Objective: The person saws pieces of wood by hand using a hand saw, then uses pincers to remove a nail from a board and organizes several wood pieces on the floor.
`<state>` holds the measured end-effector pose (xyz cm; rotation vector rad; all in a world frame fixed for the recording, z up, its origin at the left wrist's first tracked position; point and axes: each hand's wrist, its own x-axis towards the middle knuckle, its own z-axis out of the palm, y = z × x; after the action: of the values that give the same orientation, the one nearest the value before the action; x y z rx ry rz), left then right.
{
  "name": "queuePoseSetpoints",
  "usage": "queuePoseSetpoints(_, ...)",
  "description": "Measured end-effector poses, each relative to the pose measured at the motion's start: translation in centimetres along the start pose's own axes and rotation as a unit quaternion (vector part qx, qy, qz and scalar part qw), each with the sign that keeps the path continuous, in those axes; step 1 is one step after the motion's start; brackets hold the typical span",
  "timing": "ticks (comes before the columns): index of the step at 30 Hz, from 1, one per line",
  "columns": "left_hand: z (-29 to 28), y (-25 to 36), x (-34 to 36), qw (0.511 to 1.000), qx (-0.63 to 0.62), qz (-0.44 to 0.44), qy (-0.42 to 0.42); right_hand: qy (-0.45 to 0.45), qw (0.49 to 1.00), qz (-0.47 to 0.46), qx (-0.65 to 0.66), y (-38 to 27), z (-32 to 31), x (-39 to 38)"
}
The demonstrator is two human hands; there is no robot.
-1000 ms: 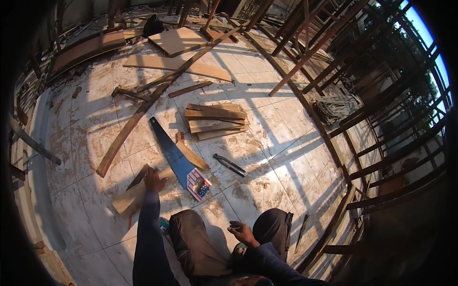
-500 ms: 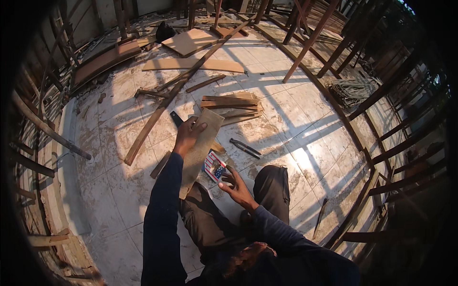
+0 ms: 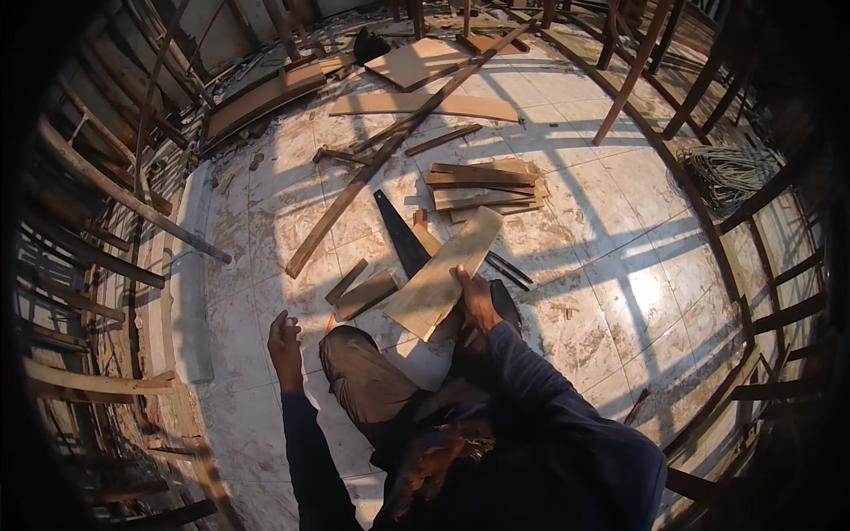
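My right hand (image 3: 479, 303) grips the right edge of a short wooden plank (image 3: 450, 270), its thumb on the upper face. The plank is held at a slant above my lap and the floor. My left hand (image 3: 285, 343) is off to the left of my knee, empty, with its fingers loosely bent and apart. Under the plank's left side a long black saw-like blade (image 3: 400, 232) sticks out; its other end is hidden. A dark long-handled pincer tool (image 3: 509, 271) lies partly covered beyond the plank. Near my left knee lie a wood block (image 3: 367, 295) and a small orange sliver (image 3: 330, 323).
Stacked short boards (image 3: 485, 188) lie ahead. A long beam (image 3: 381, 165) crosses the tiled floor (image 3: 257, 221) diagonally, with a hammer-like tool (image 3: 341, 157) beside it. Coiled wire (image 3: 728, 177) sits at right. Wooden poles (image 3: 133, 190) stand along both sides.
The plank has passed from my left hand to my right and moved right. My left hand has drawn back to the left. The star-and-stripe packet from my right hand is out of sight. The view has shifted.
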<state>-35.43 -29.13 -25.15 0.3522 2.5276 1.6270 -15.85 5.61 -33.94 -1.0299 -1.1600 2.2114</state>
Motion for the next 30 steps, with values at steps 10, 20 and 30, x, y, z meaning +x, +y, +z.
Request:
queuePoseSetpoints(10,-7.3,-13.2,-34.0,0.852,0.032,-0.519,0.059,0.05,0.982,-0.013,0.182,-1.7,-7.1,22.8)
queuePoseSetpoints(20,-5.1,-9.3,-29.4,0.858,0.061,-0.509,0.022,0.07,0.991,0.086,0.071,-6.7,-9.3,30.7)
queuePoseSetpoints(30,-0.1,-8.0,-14.9,0.981,0.126,-0.149,-0.02,0.027,0.803,-0.249,-0.54,6.5,-15.4,4.5)
